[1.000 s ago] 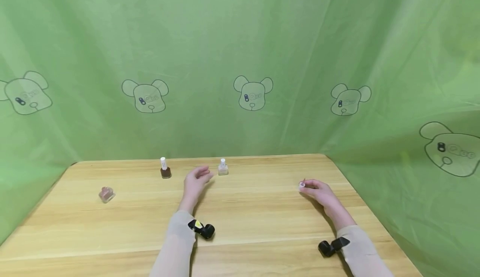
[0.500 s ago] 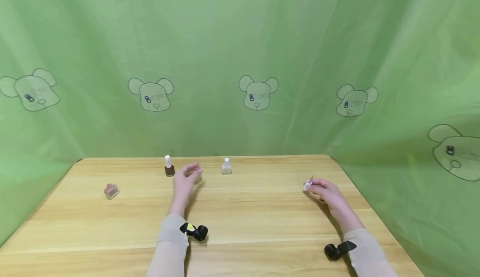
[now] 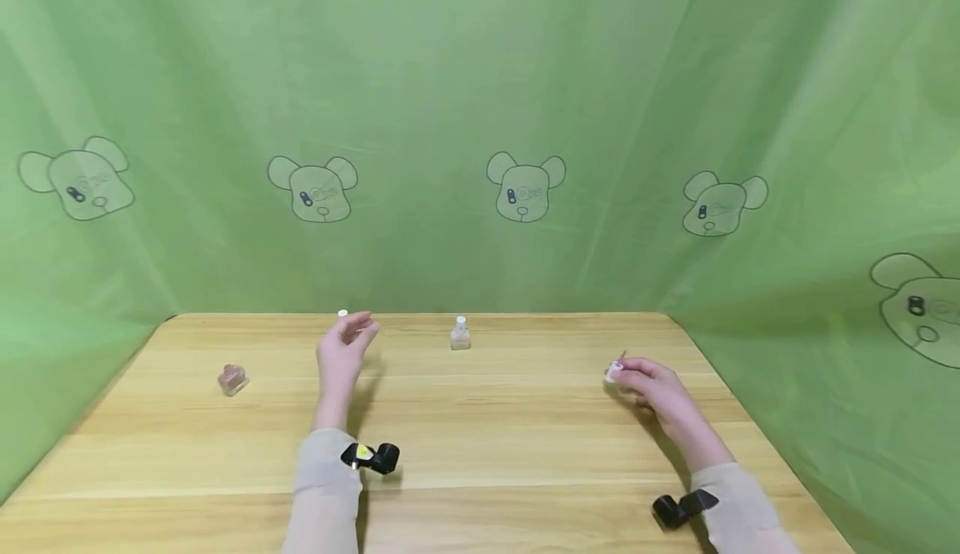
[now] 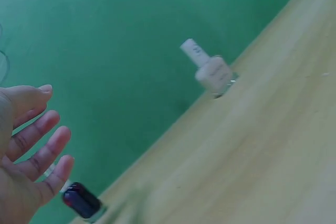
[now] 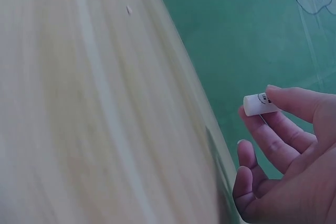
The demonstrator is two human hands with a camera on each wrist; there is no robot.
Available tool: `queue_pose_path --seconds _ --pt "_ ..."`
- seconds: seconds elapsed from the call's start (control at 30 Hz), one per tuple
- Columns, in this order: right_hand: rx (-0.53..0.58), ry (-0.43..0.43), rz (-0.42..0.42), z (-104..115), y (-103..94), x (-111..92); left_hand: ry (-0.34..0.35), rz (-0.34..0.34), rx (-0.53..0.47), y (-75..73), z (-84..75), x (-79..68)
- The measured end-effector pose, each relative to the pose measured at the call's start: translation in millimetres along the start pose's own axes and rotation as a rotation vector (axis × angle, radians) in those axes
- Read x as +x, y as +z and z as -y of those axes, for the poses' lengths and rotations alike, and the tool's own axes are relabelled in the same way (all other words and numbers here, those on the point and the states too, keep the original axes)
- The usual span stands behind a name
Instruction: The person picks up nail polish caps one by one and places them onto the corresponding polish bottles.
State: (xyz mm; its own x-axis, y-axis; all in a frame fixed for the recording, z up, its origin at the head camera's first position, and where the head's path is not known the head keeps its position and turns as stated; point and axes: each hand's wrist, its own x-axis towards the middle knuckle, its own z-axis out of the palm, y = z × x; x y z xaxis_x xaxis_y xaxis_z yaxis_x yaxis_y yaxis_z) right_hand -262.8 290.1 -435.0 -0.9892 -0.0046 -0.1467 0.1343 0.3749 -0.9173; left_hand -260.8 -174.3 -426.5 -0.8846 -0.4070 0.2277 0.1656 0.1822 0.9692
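Person's left arm [image 3: 333, 404]: pale beige fabric sleeve [image 3: 326, 487], black round-ended wrist camera [image 3: 382, 458] bearing a yellow patch [image 3: 364, 452]. Right arm [image 3: 701, 441]: matching beige fabric sleeve [image 3: 742, 508], black wrist camera [image 3: 670, 511], similarly round-ended.

Green curtain [image 3: 420, 79], apparently thin fabric, printed with bear heads [image 3: 524, 193]; pale wood-grain tabletop [image 3: 495, 437] in front.

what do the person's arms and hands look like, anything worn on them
The left hand and right hand are bare, without gloves. Both sleeves are plain pale beige. A small black camera with a rounded end sits on each: the left camera bears a yellow mark; none shows on the right camera.
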Motion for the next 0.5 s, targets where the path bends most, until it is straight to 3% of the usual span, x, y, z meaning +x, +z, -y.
queue_pose_path --seconds 0.5 --pt "-0.014 -0.078 0.051 14.9 25.6 -8.5 0.080 -0.178 0.106 -48.0 -19.5 2.9"
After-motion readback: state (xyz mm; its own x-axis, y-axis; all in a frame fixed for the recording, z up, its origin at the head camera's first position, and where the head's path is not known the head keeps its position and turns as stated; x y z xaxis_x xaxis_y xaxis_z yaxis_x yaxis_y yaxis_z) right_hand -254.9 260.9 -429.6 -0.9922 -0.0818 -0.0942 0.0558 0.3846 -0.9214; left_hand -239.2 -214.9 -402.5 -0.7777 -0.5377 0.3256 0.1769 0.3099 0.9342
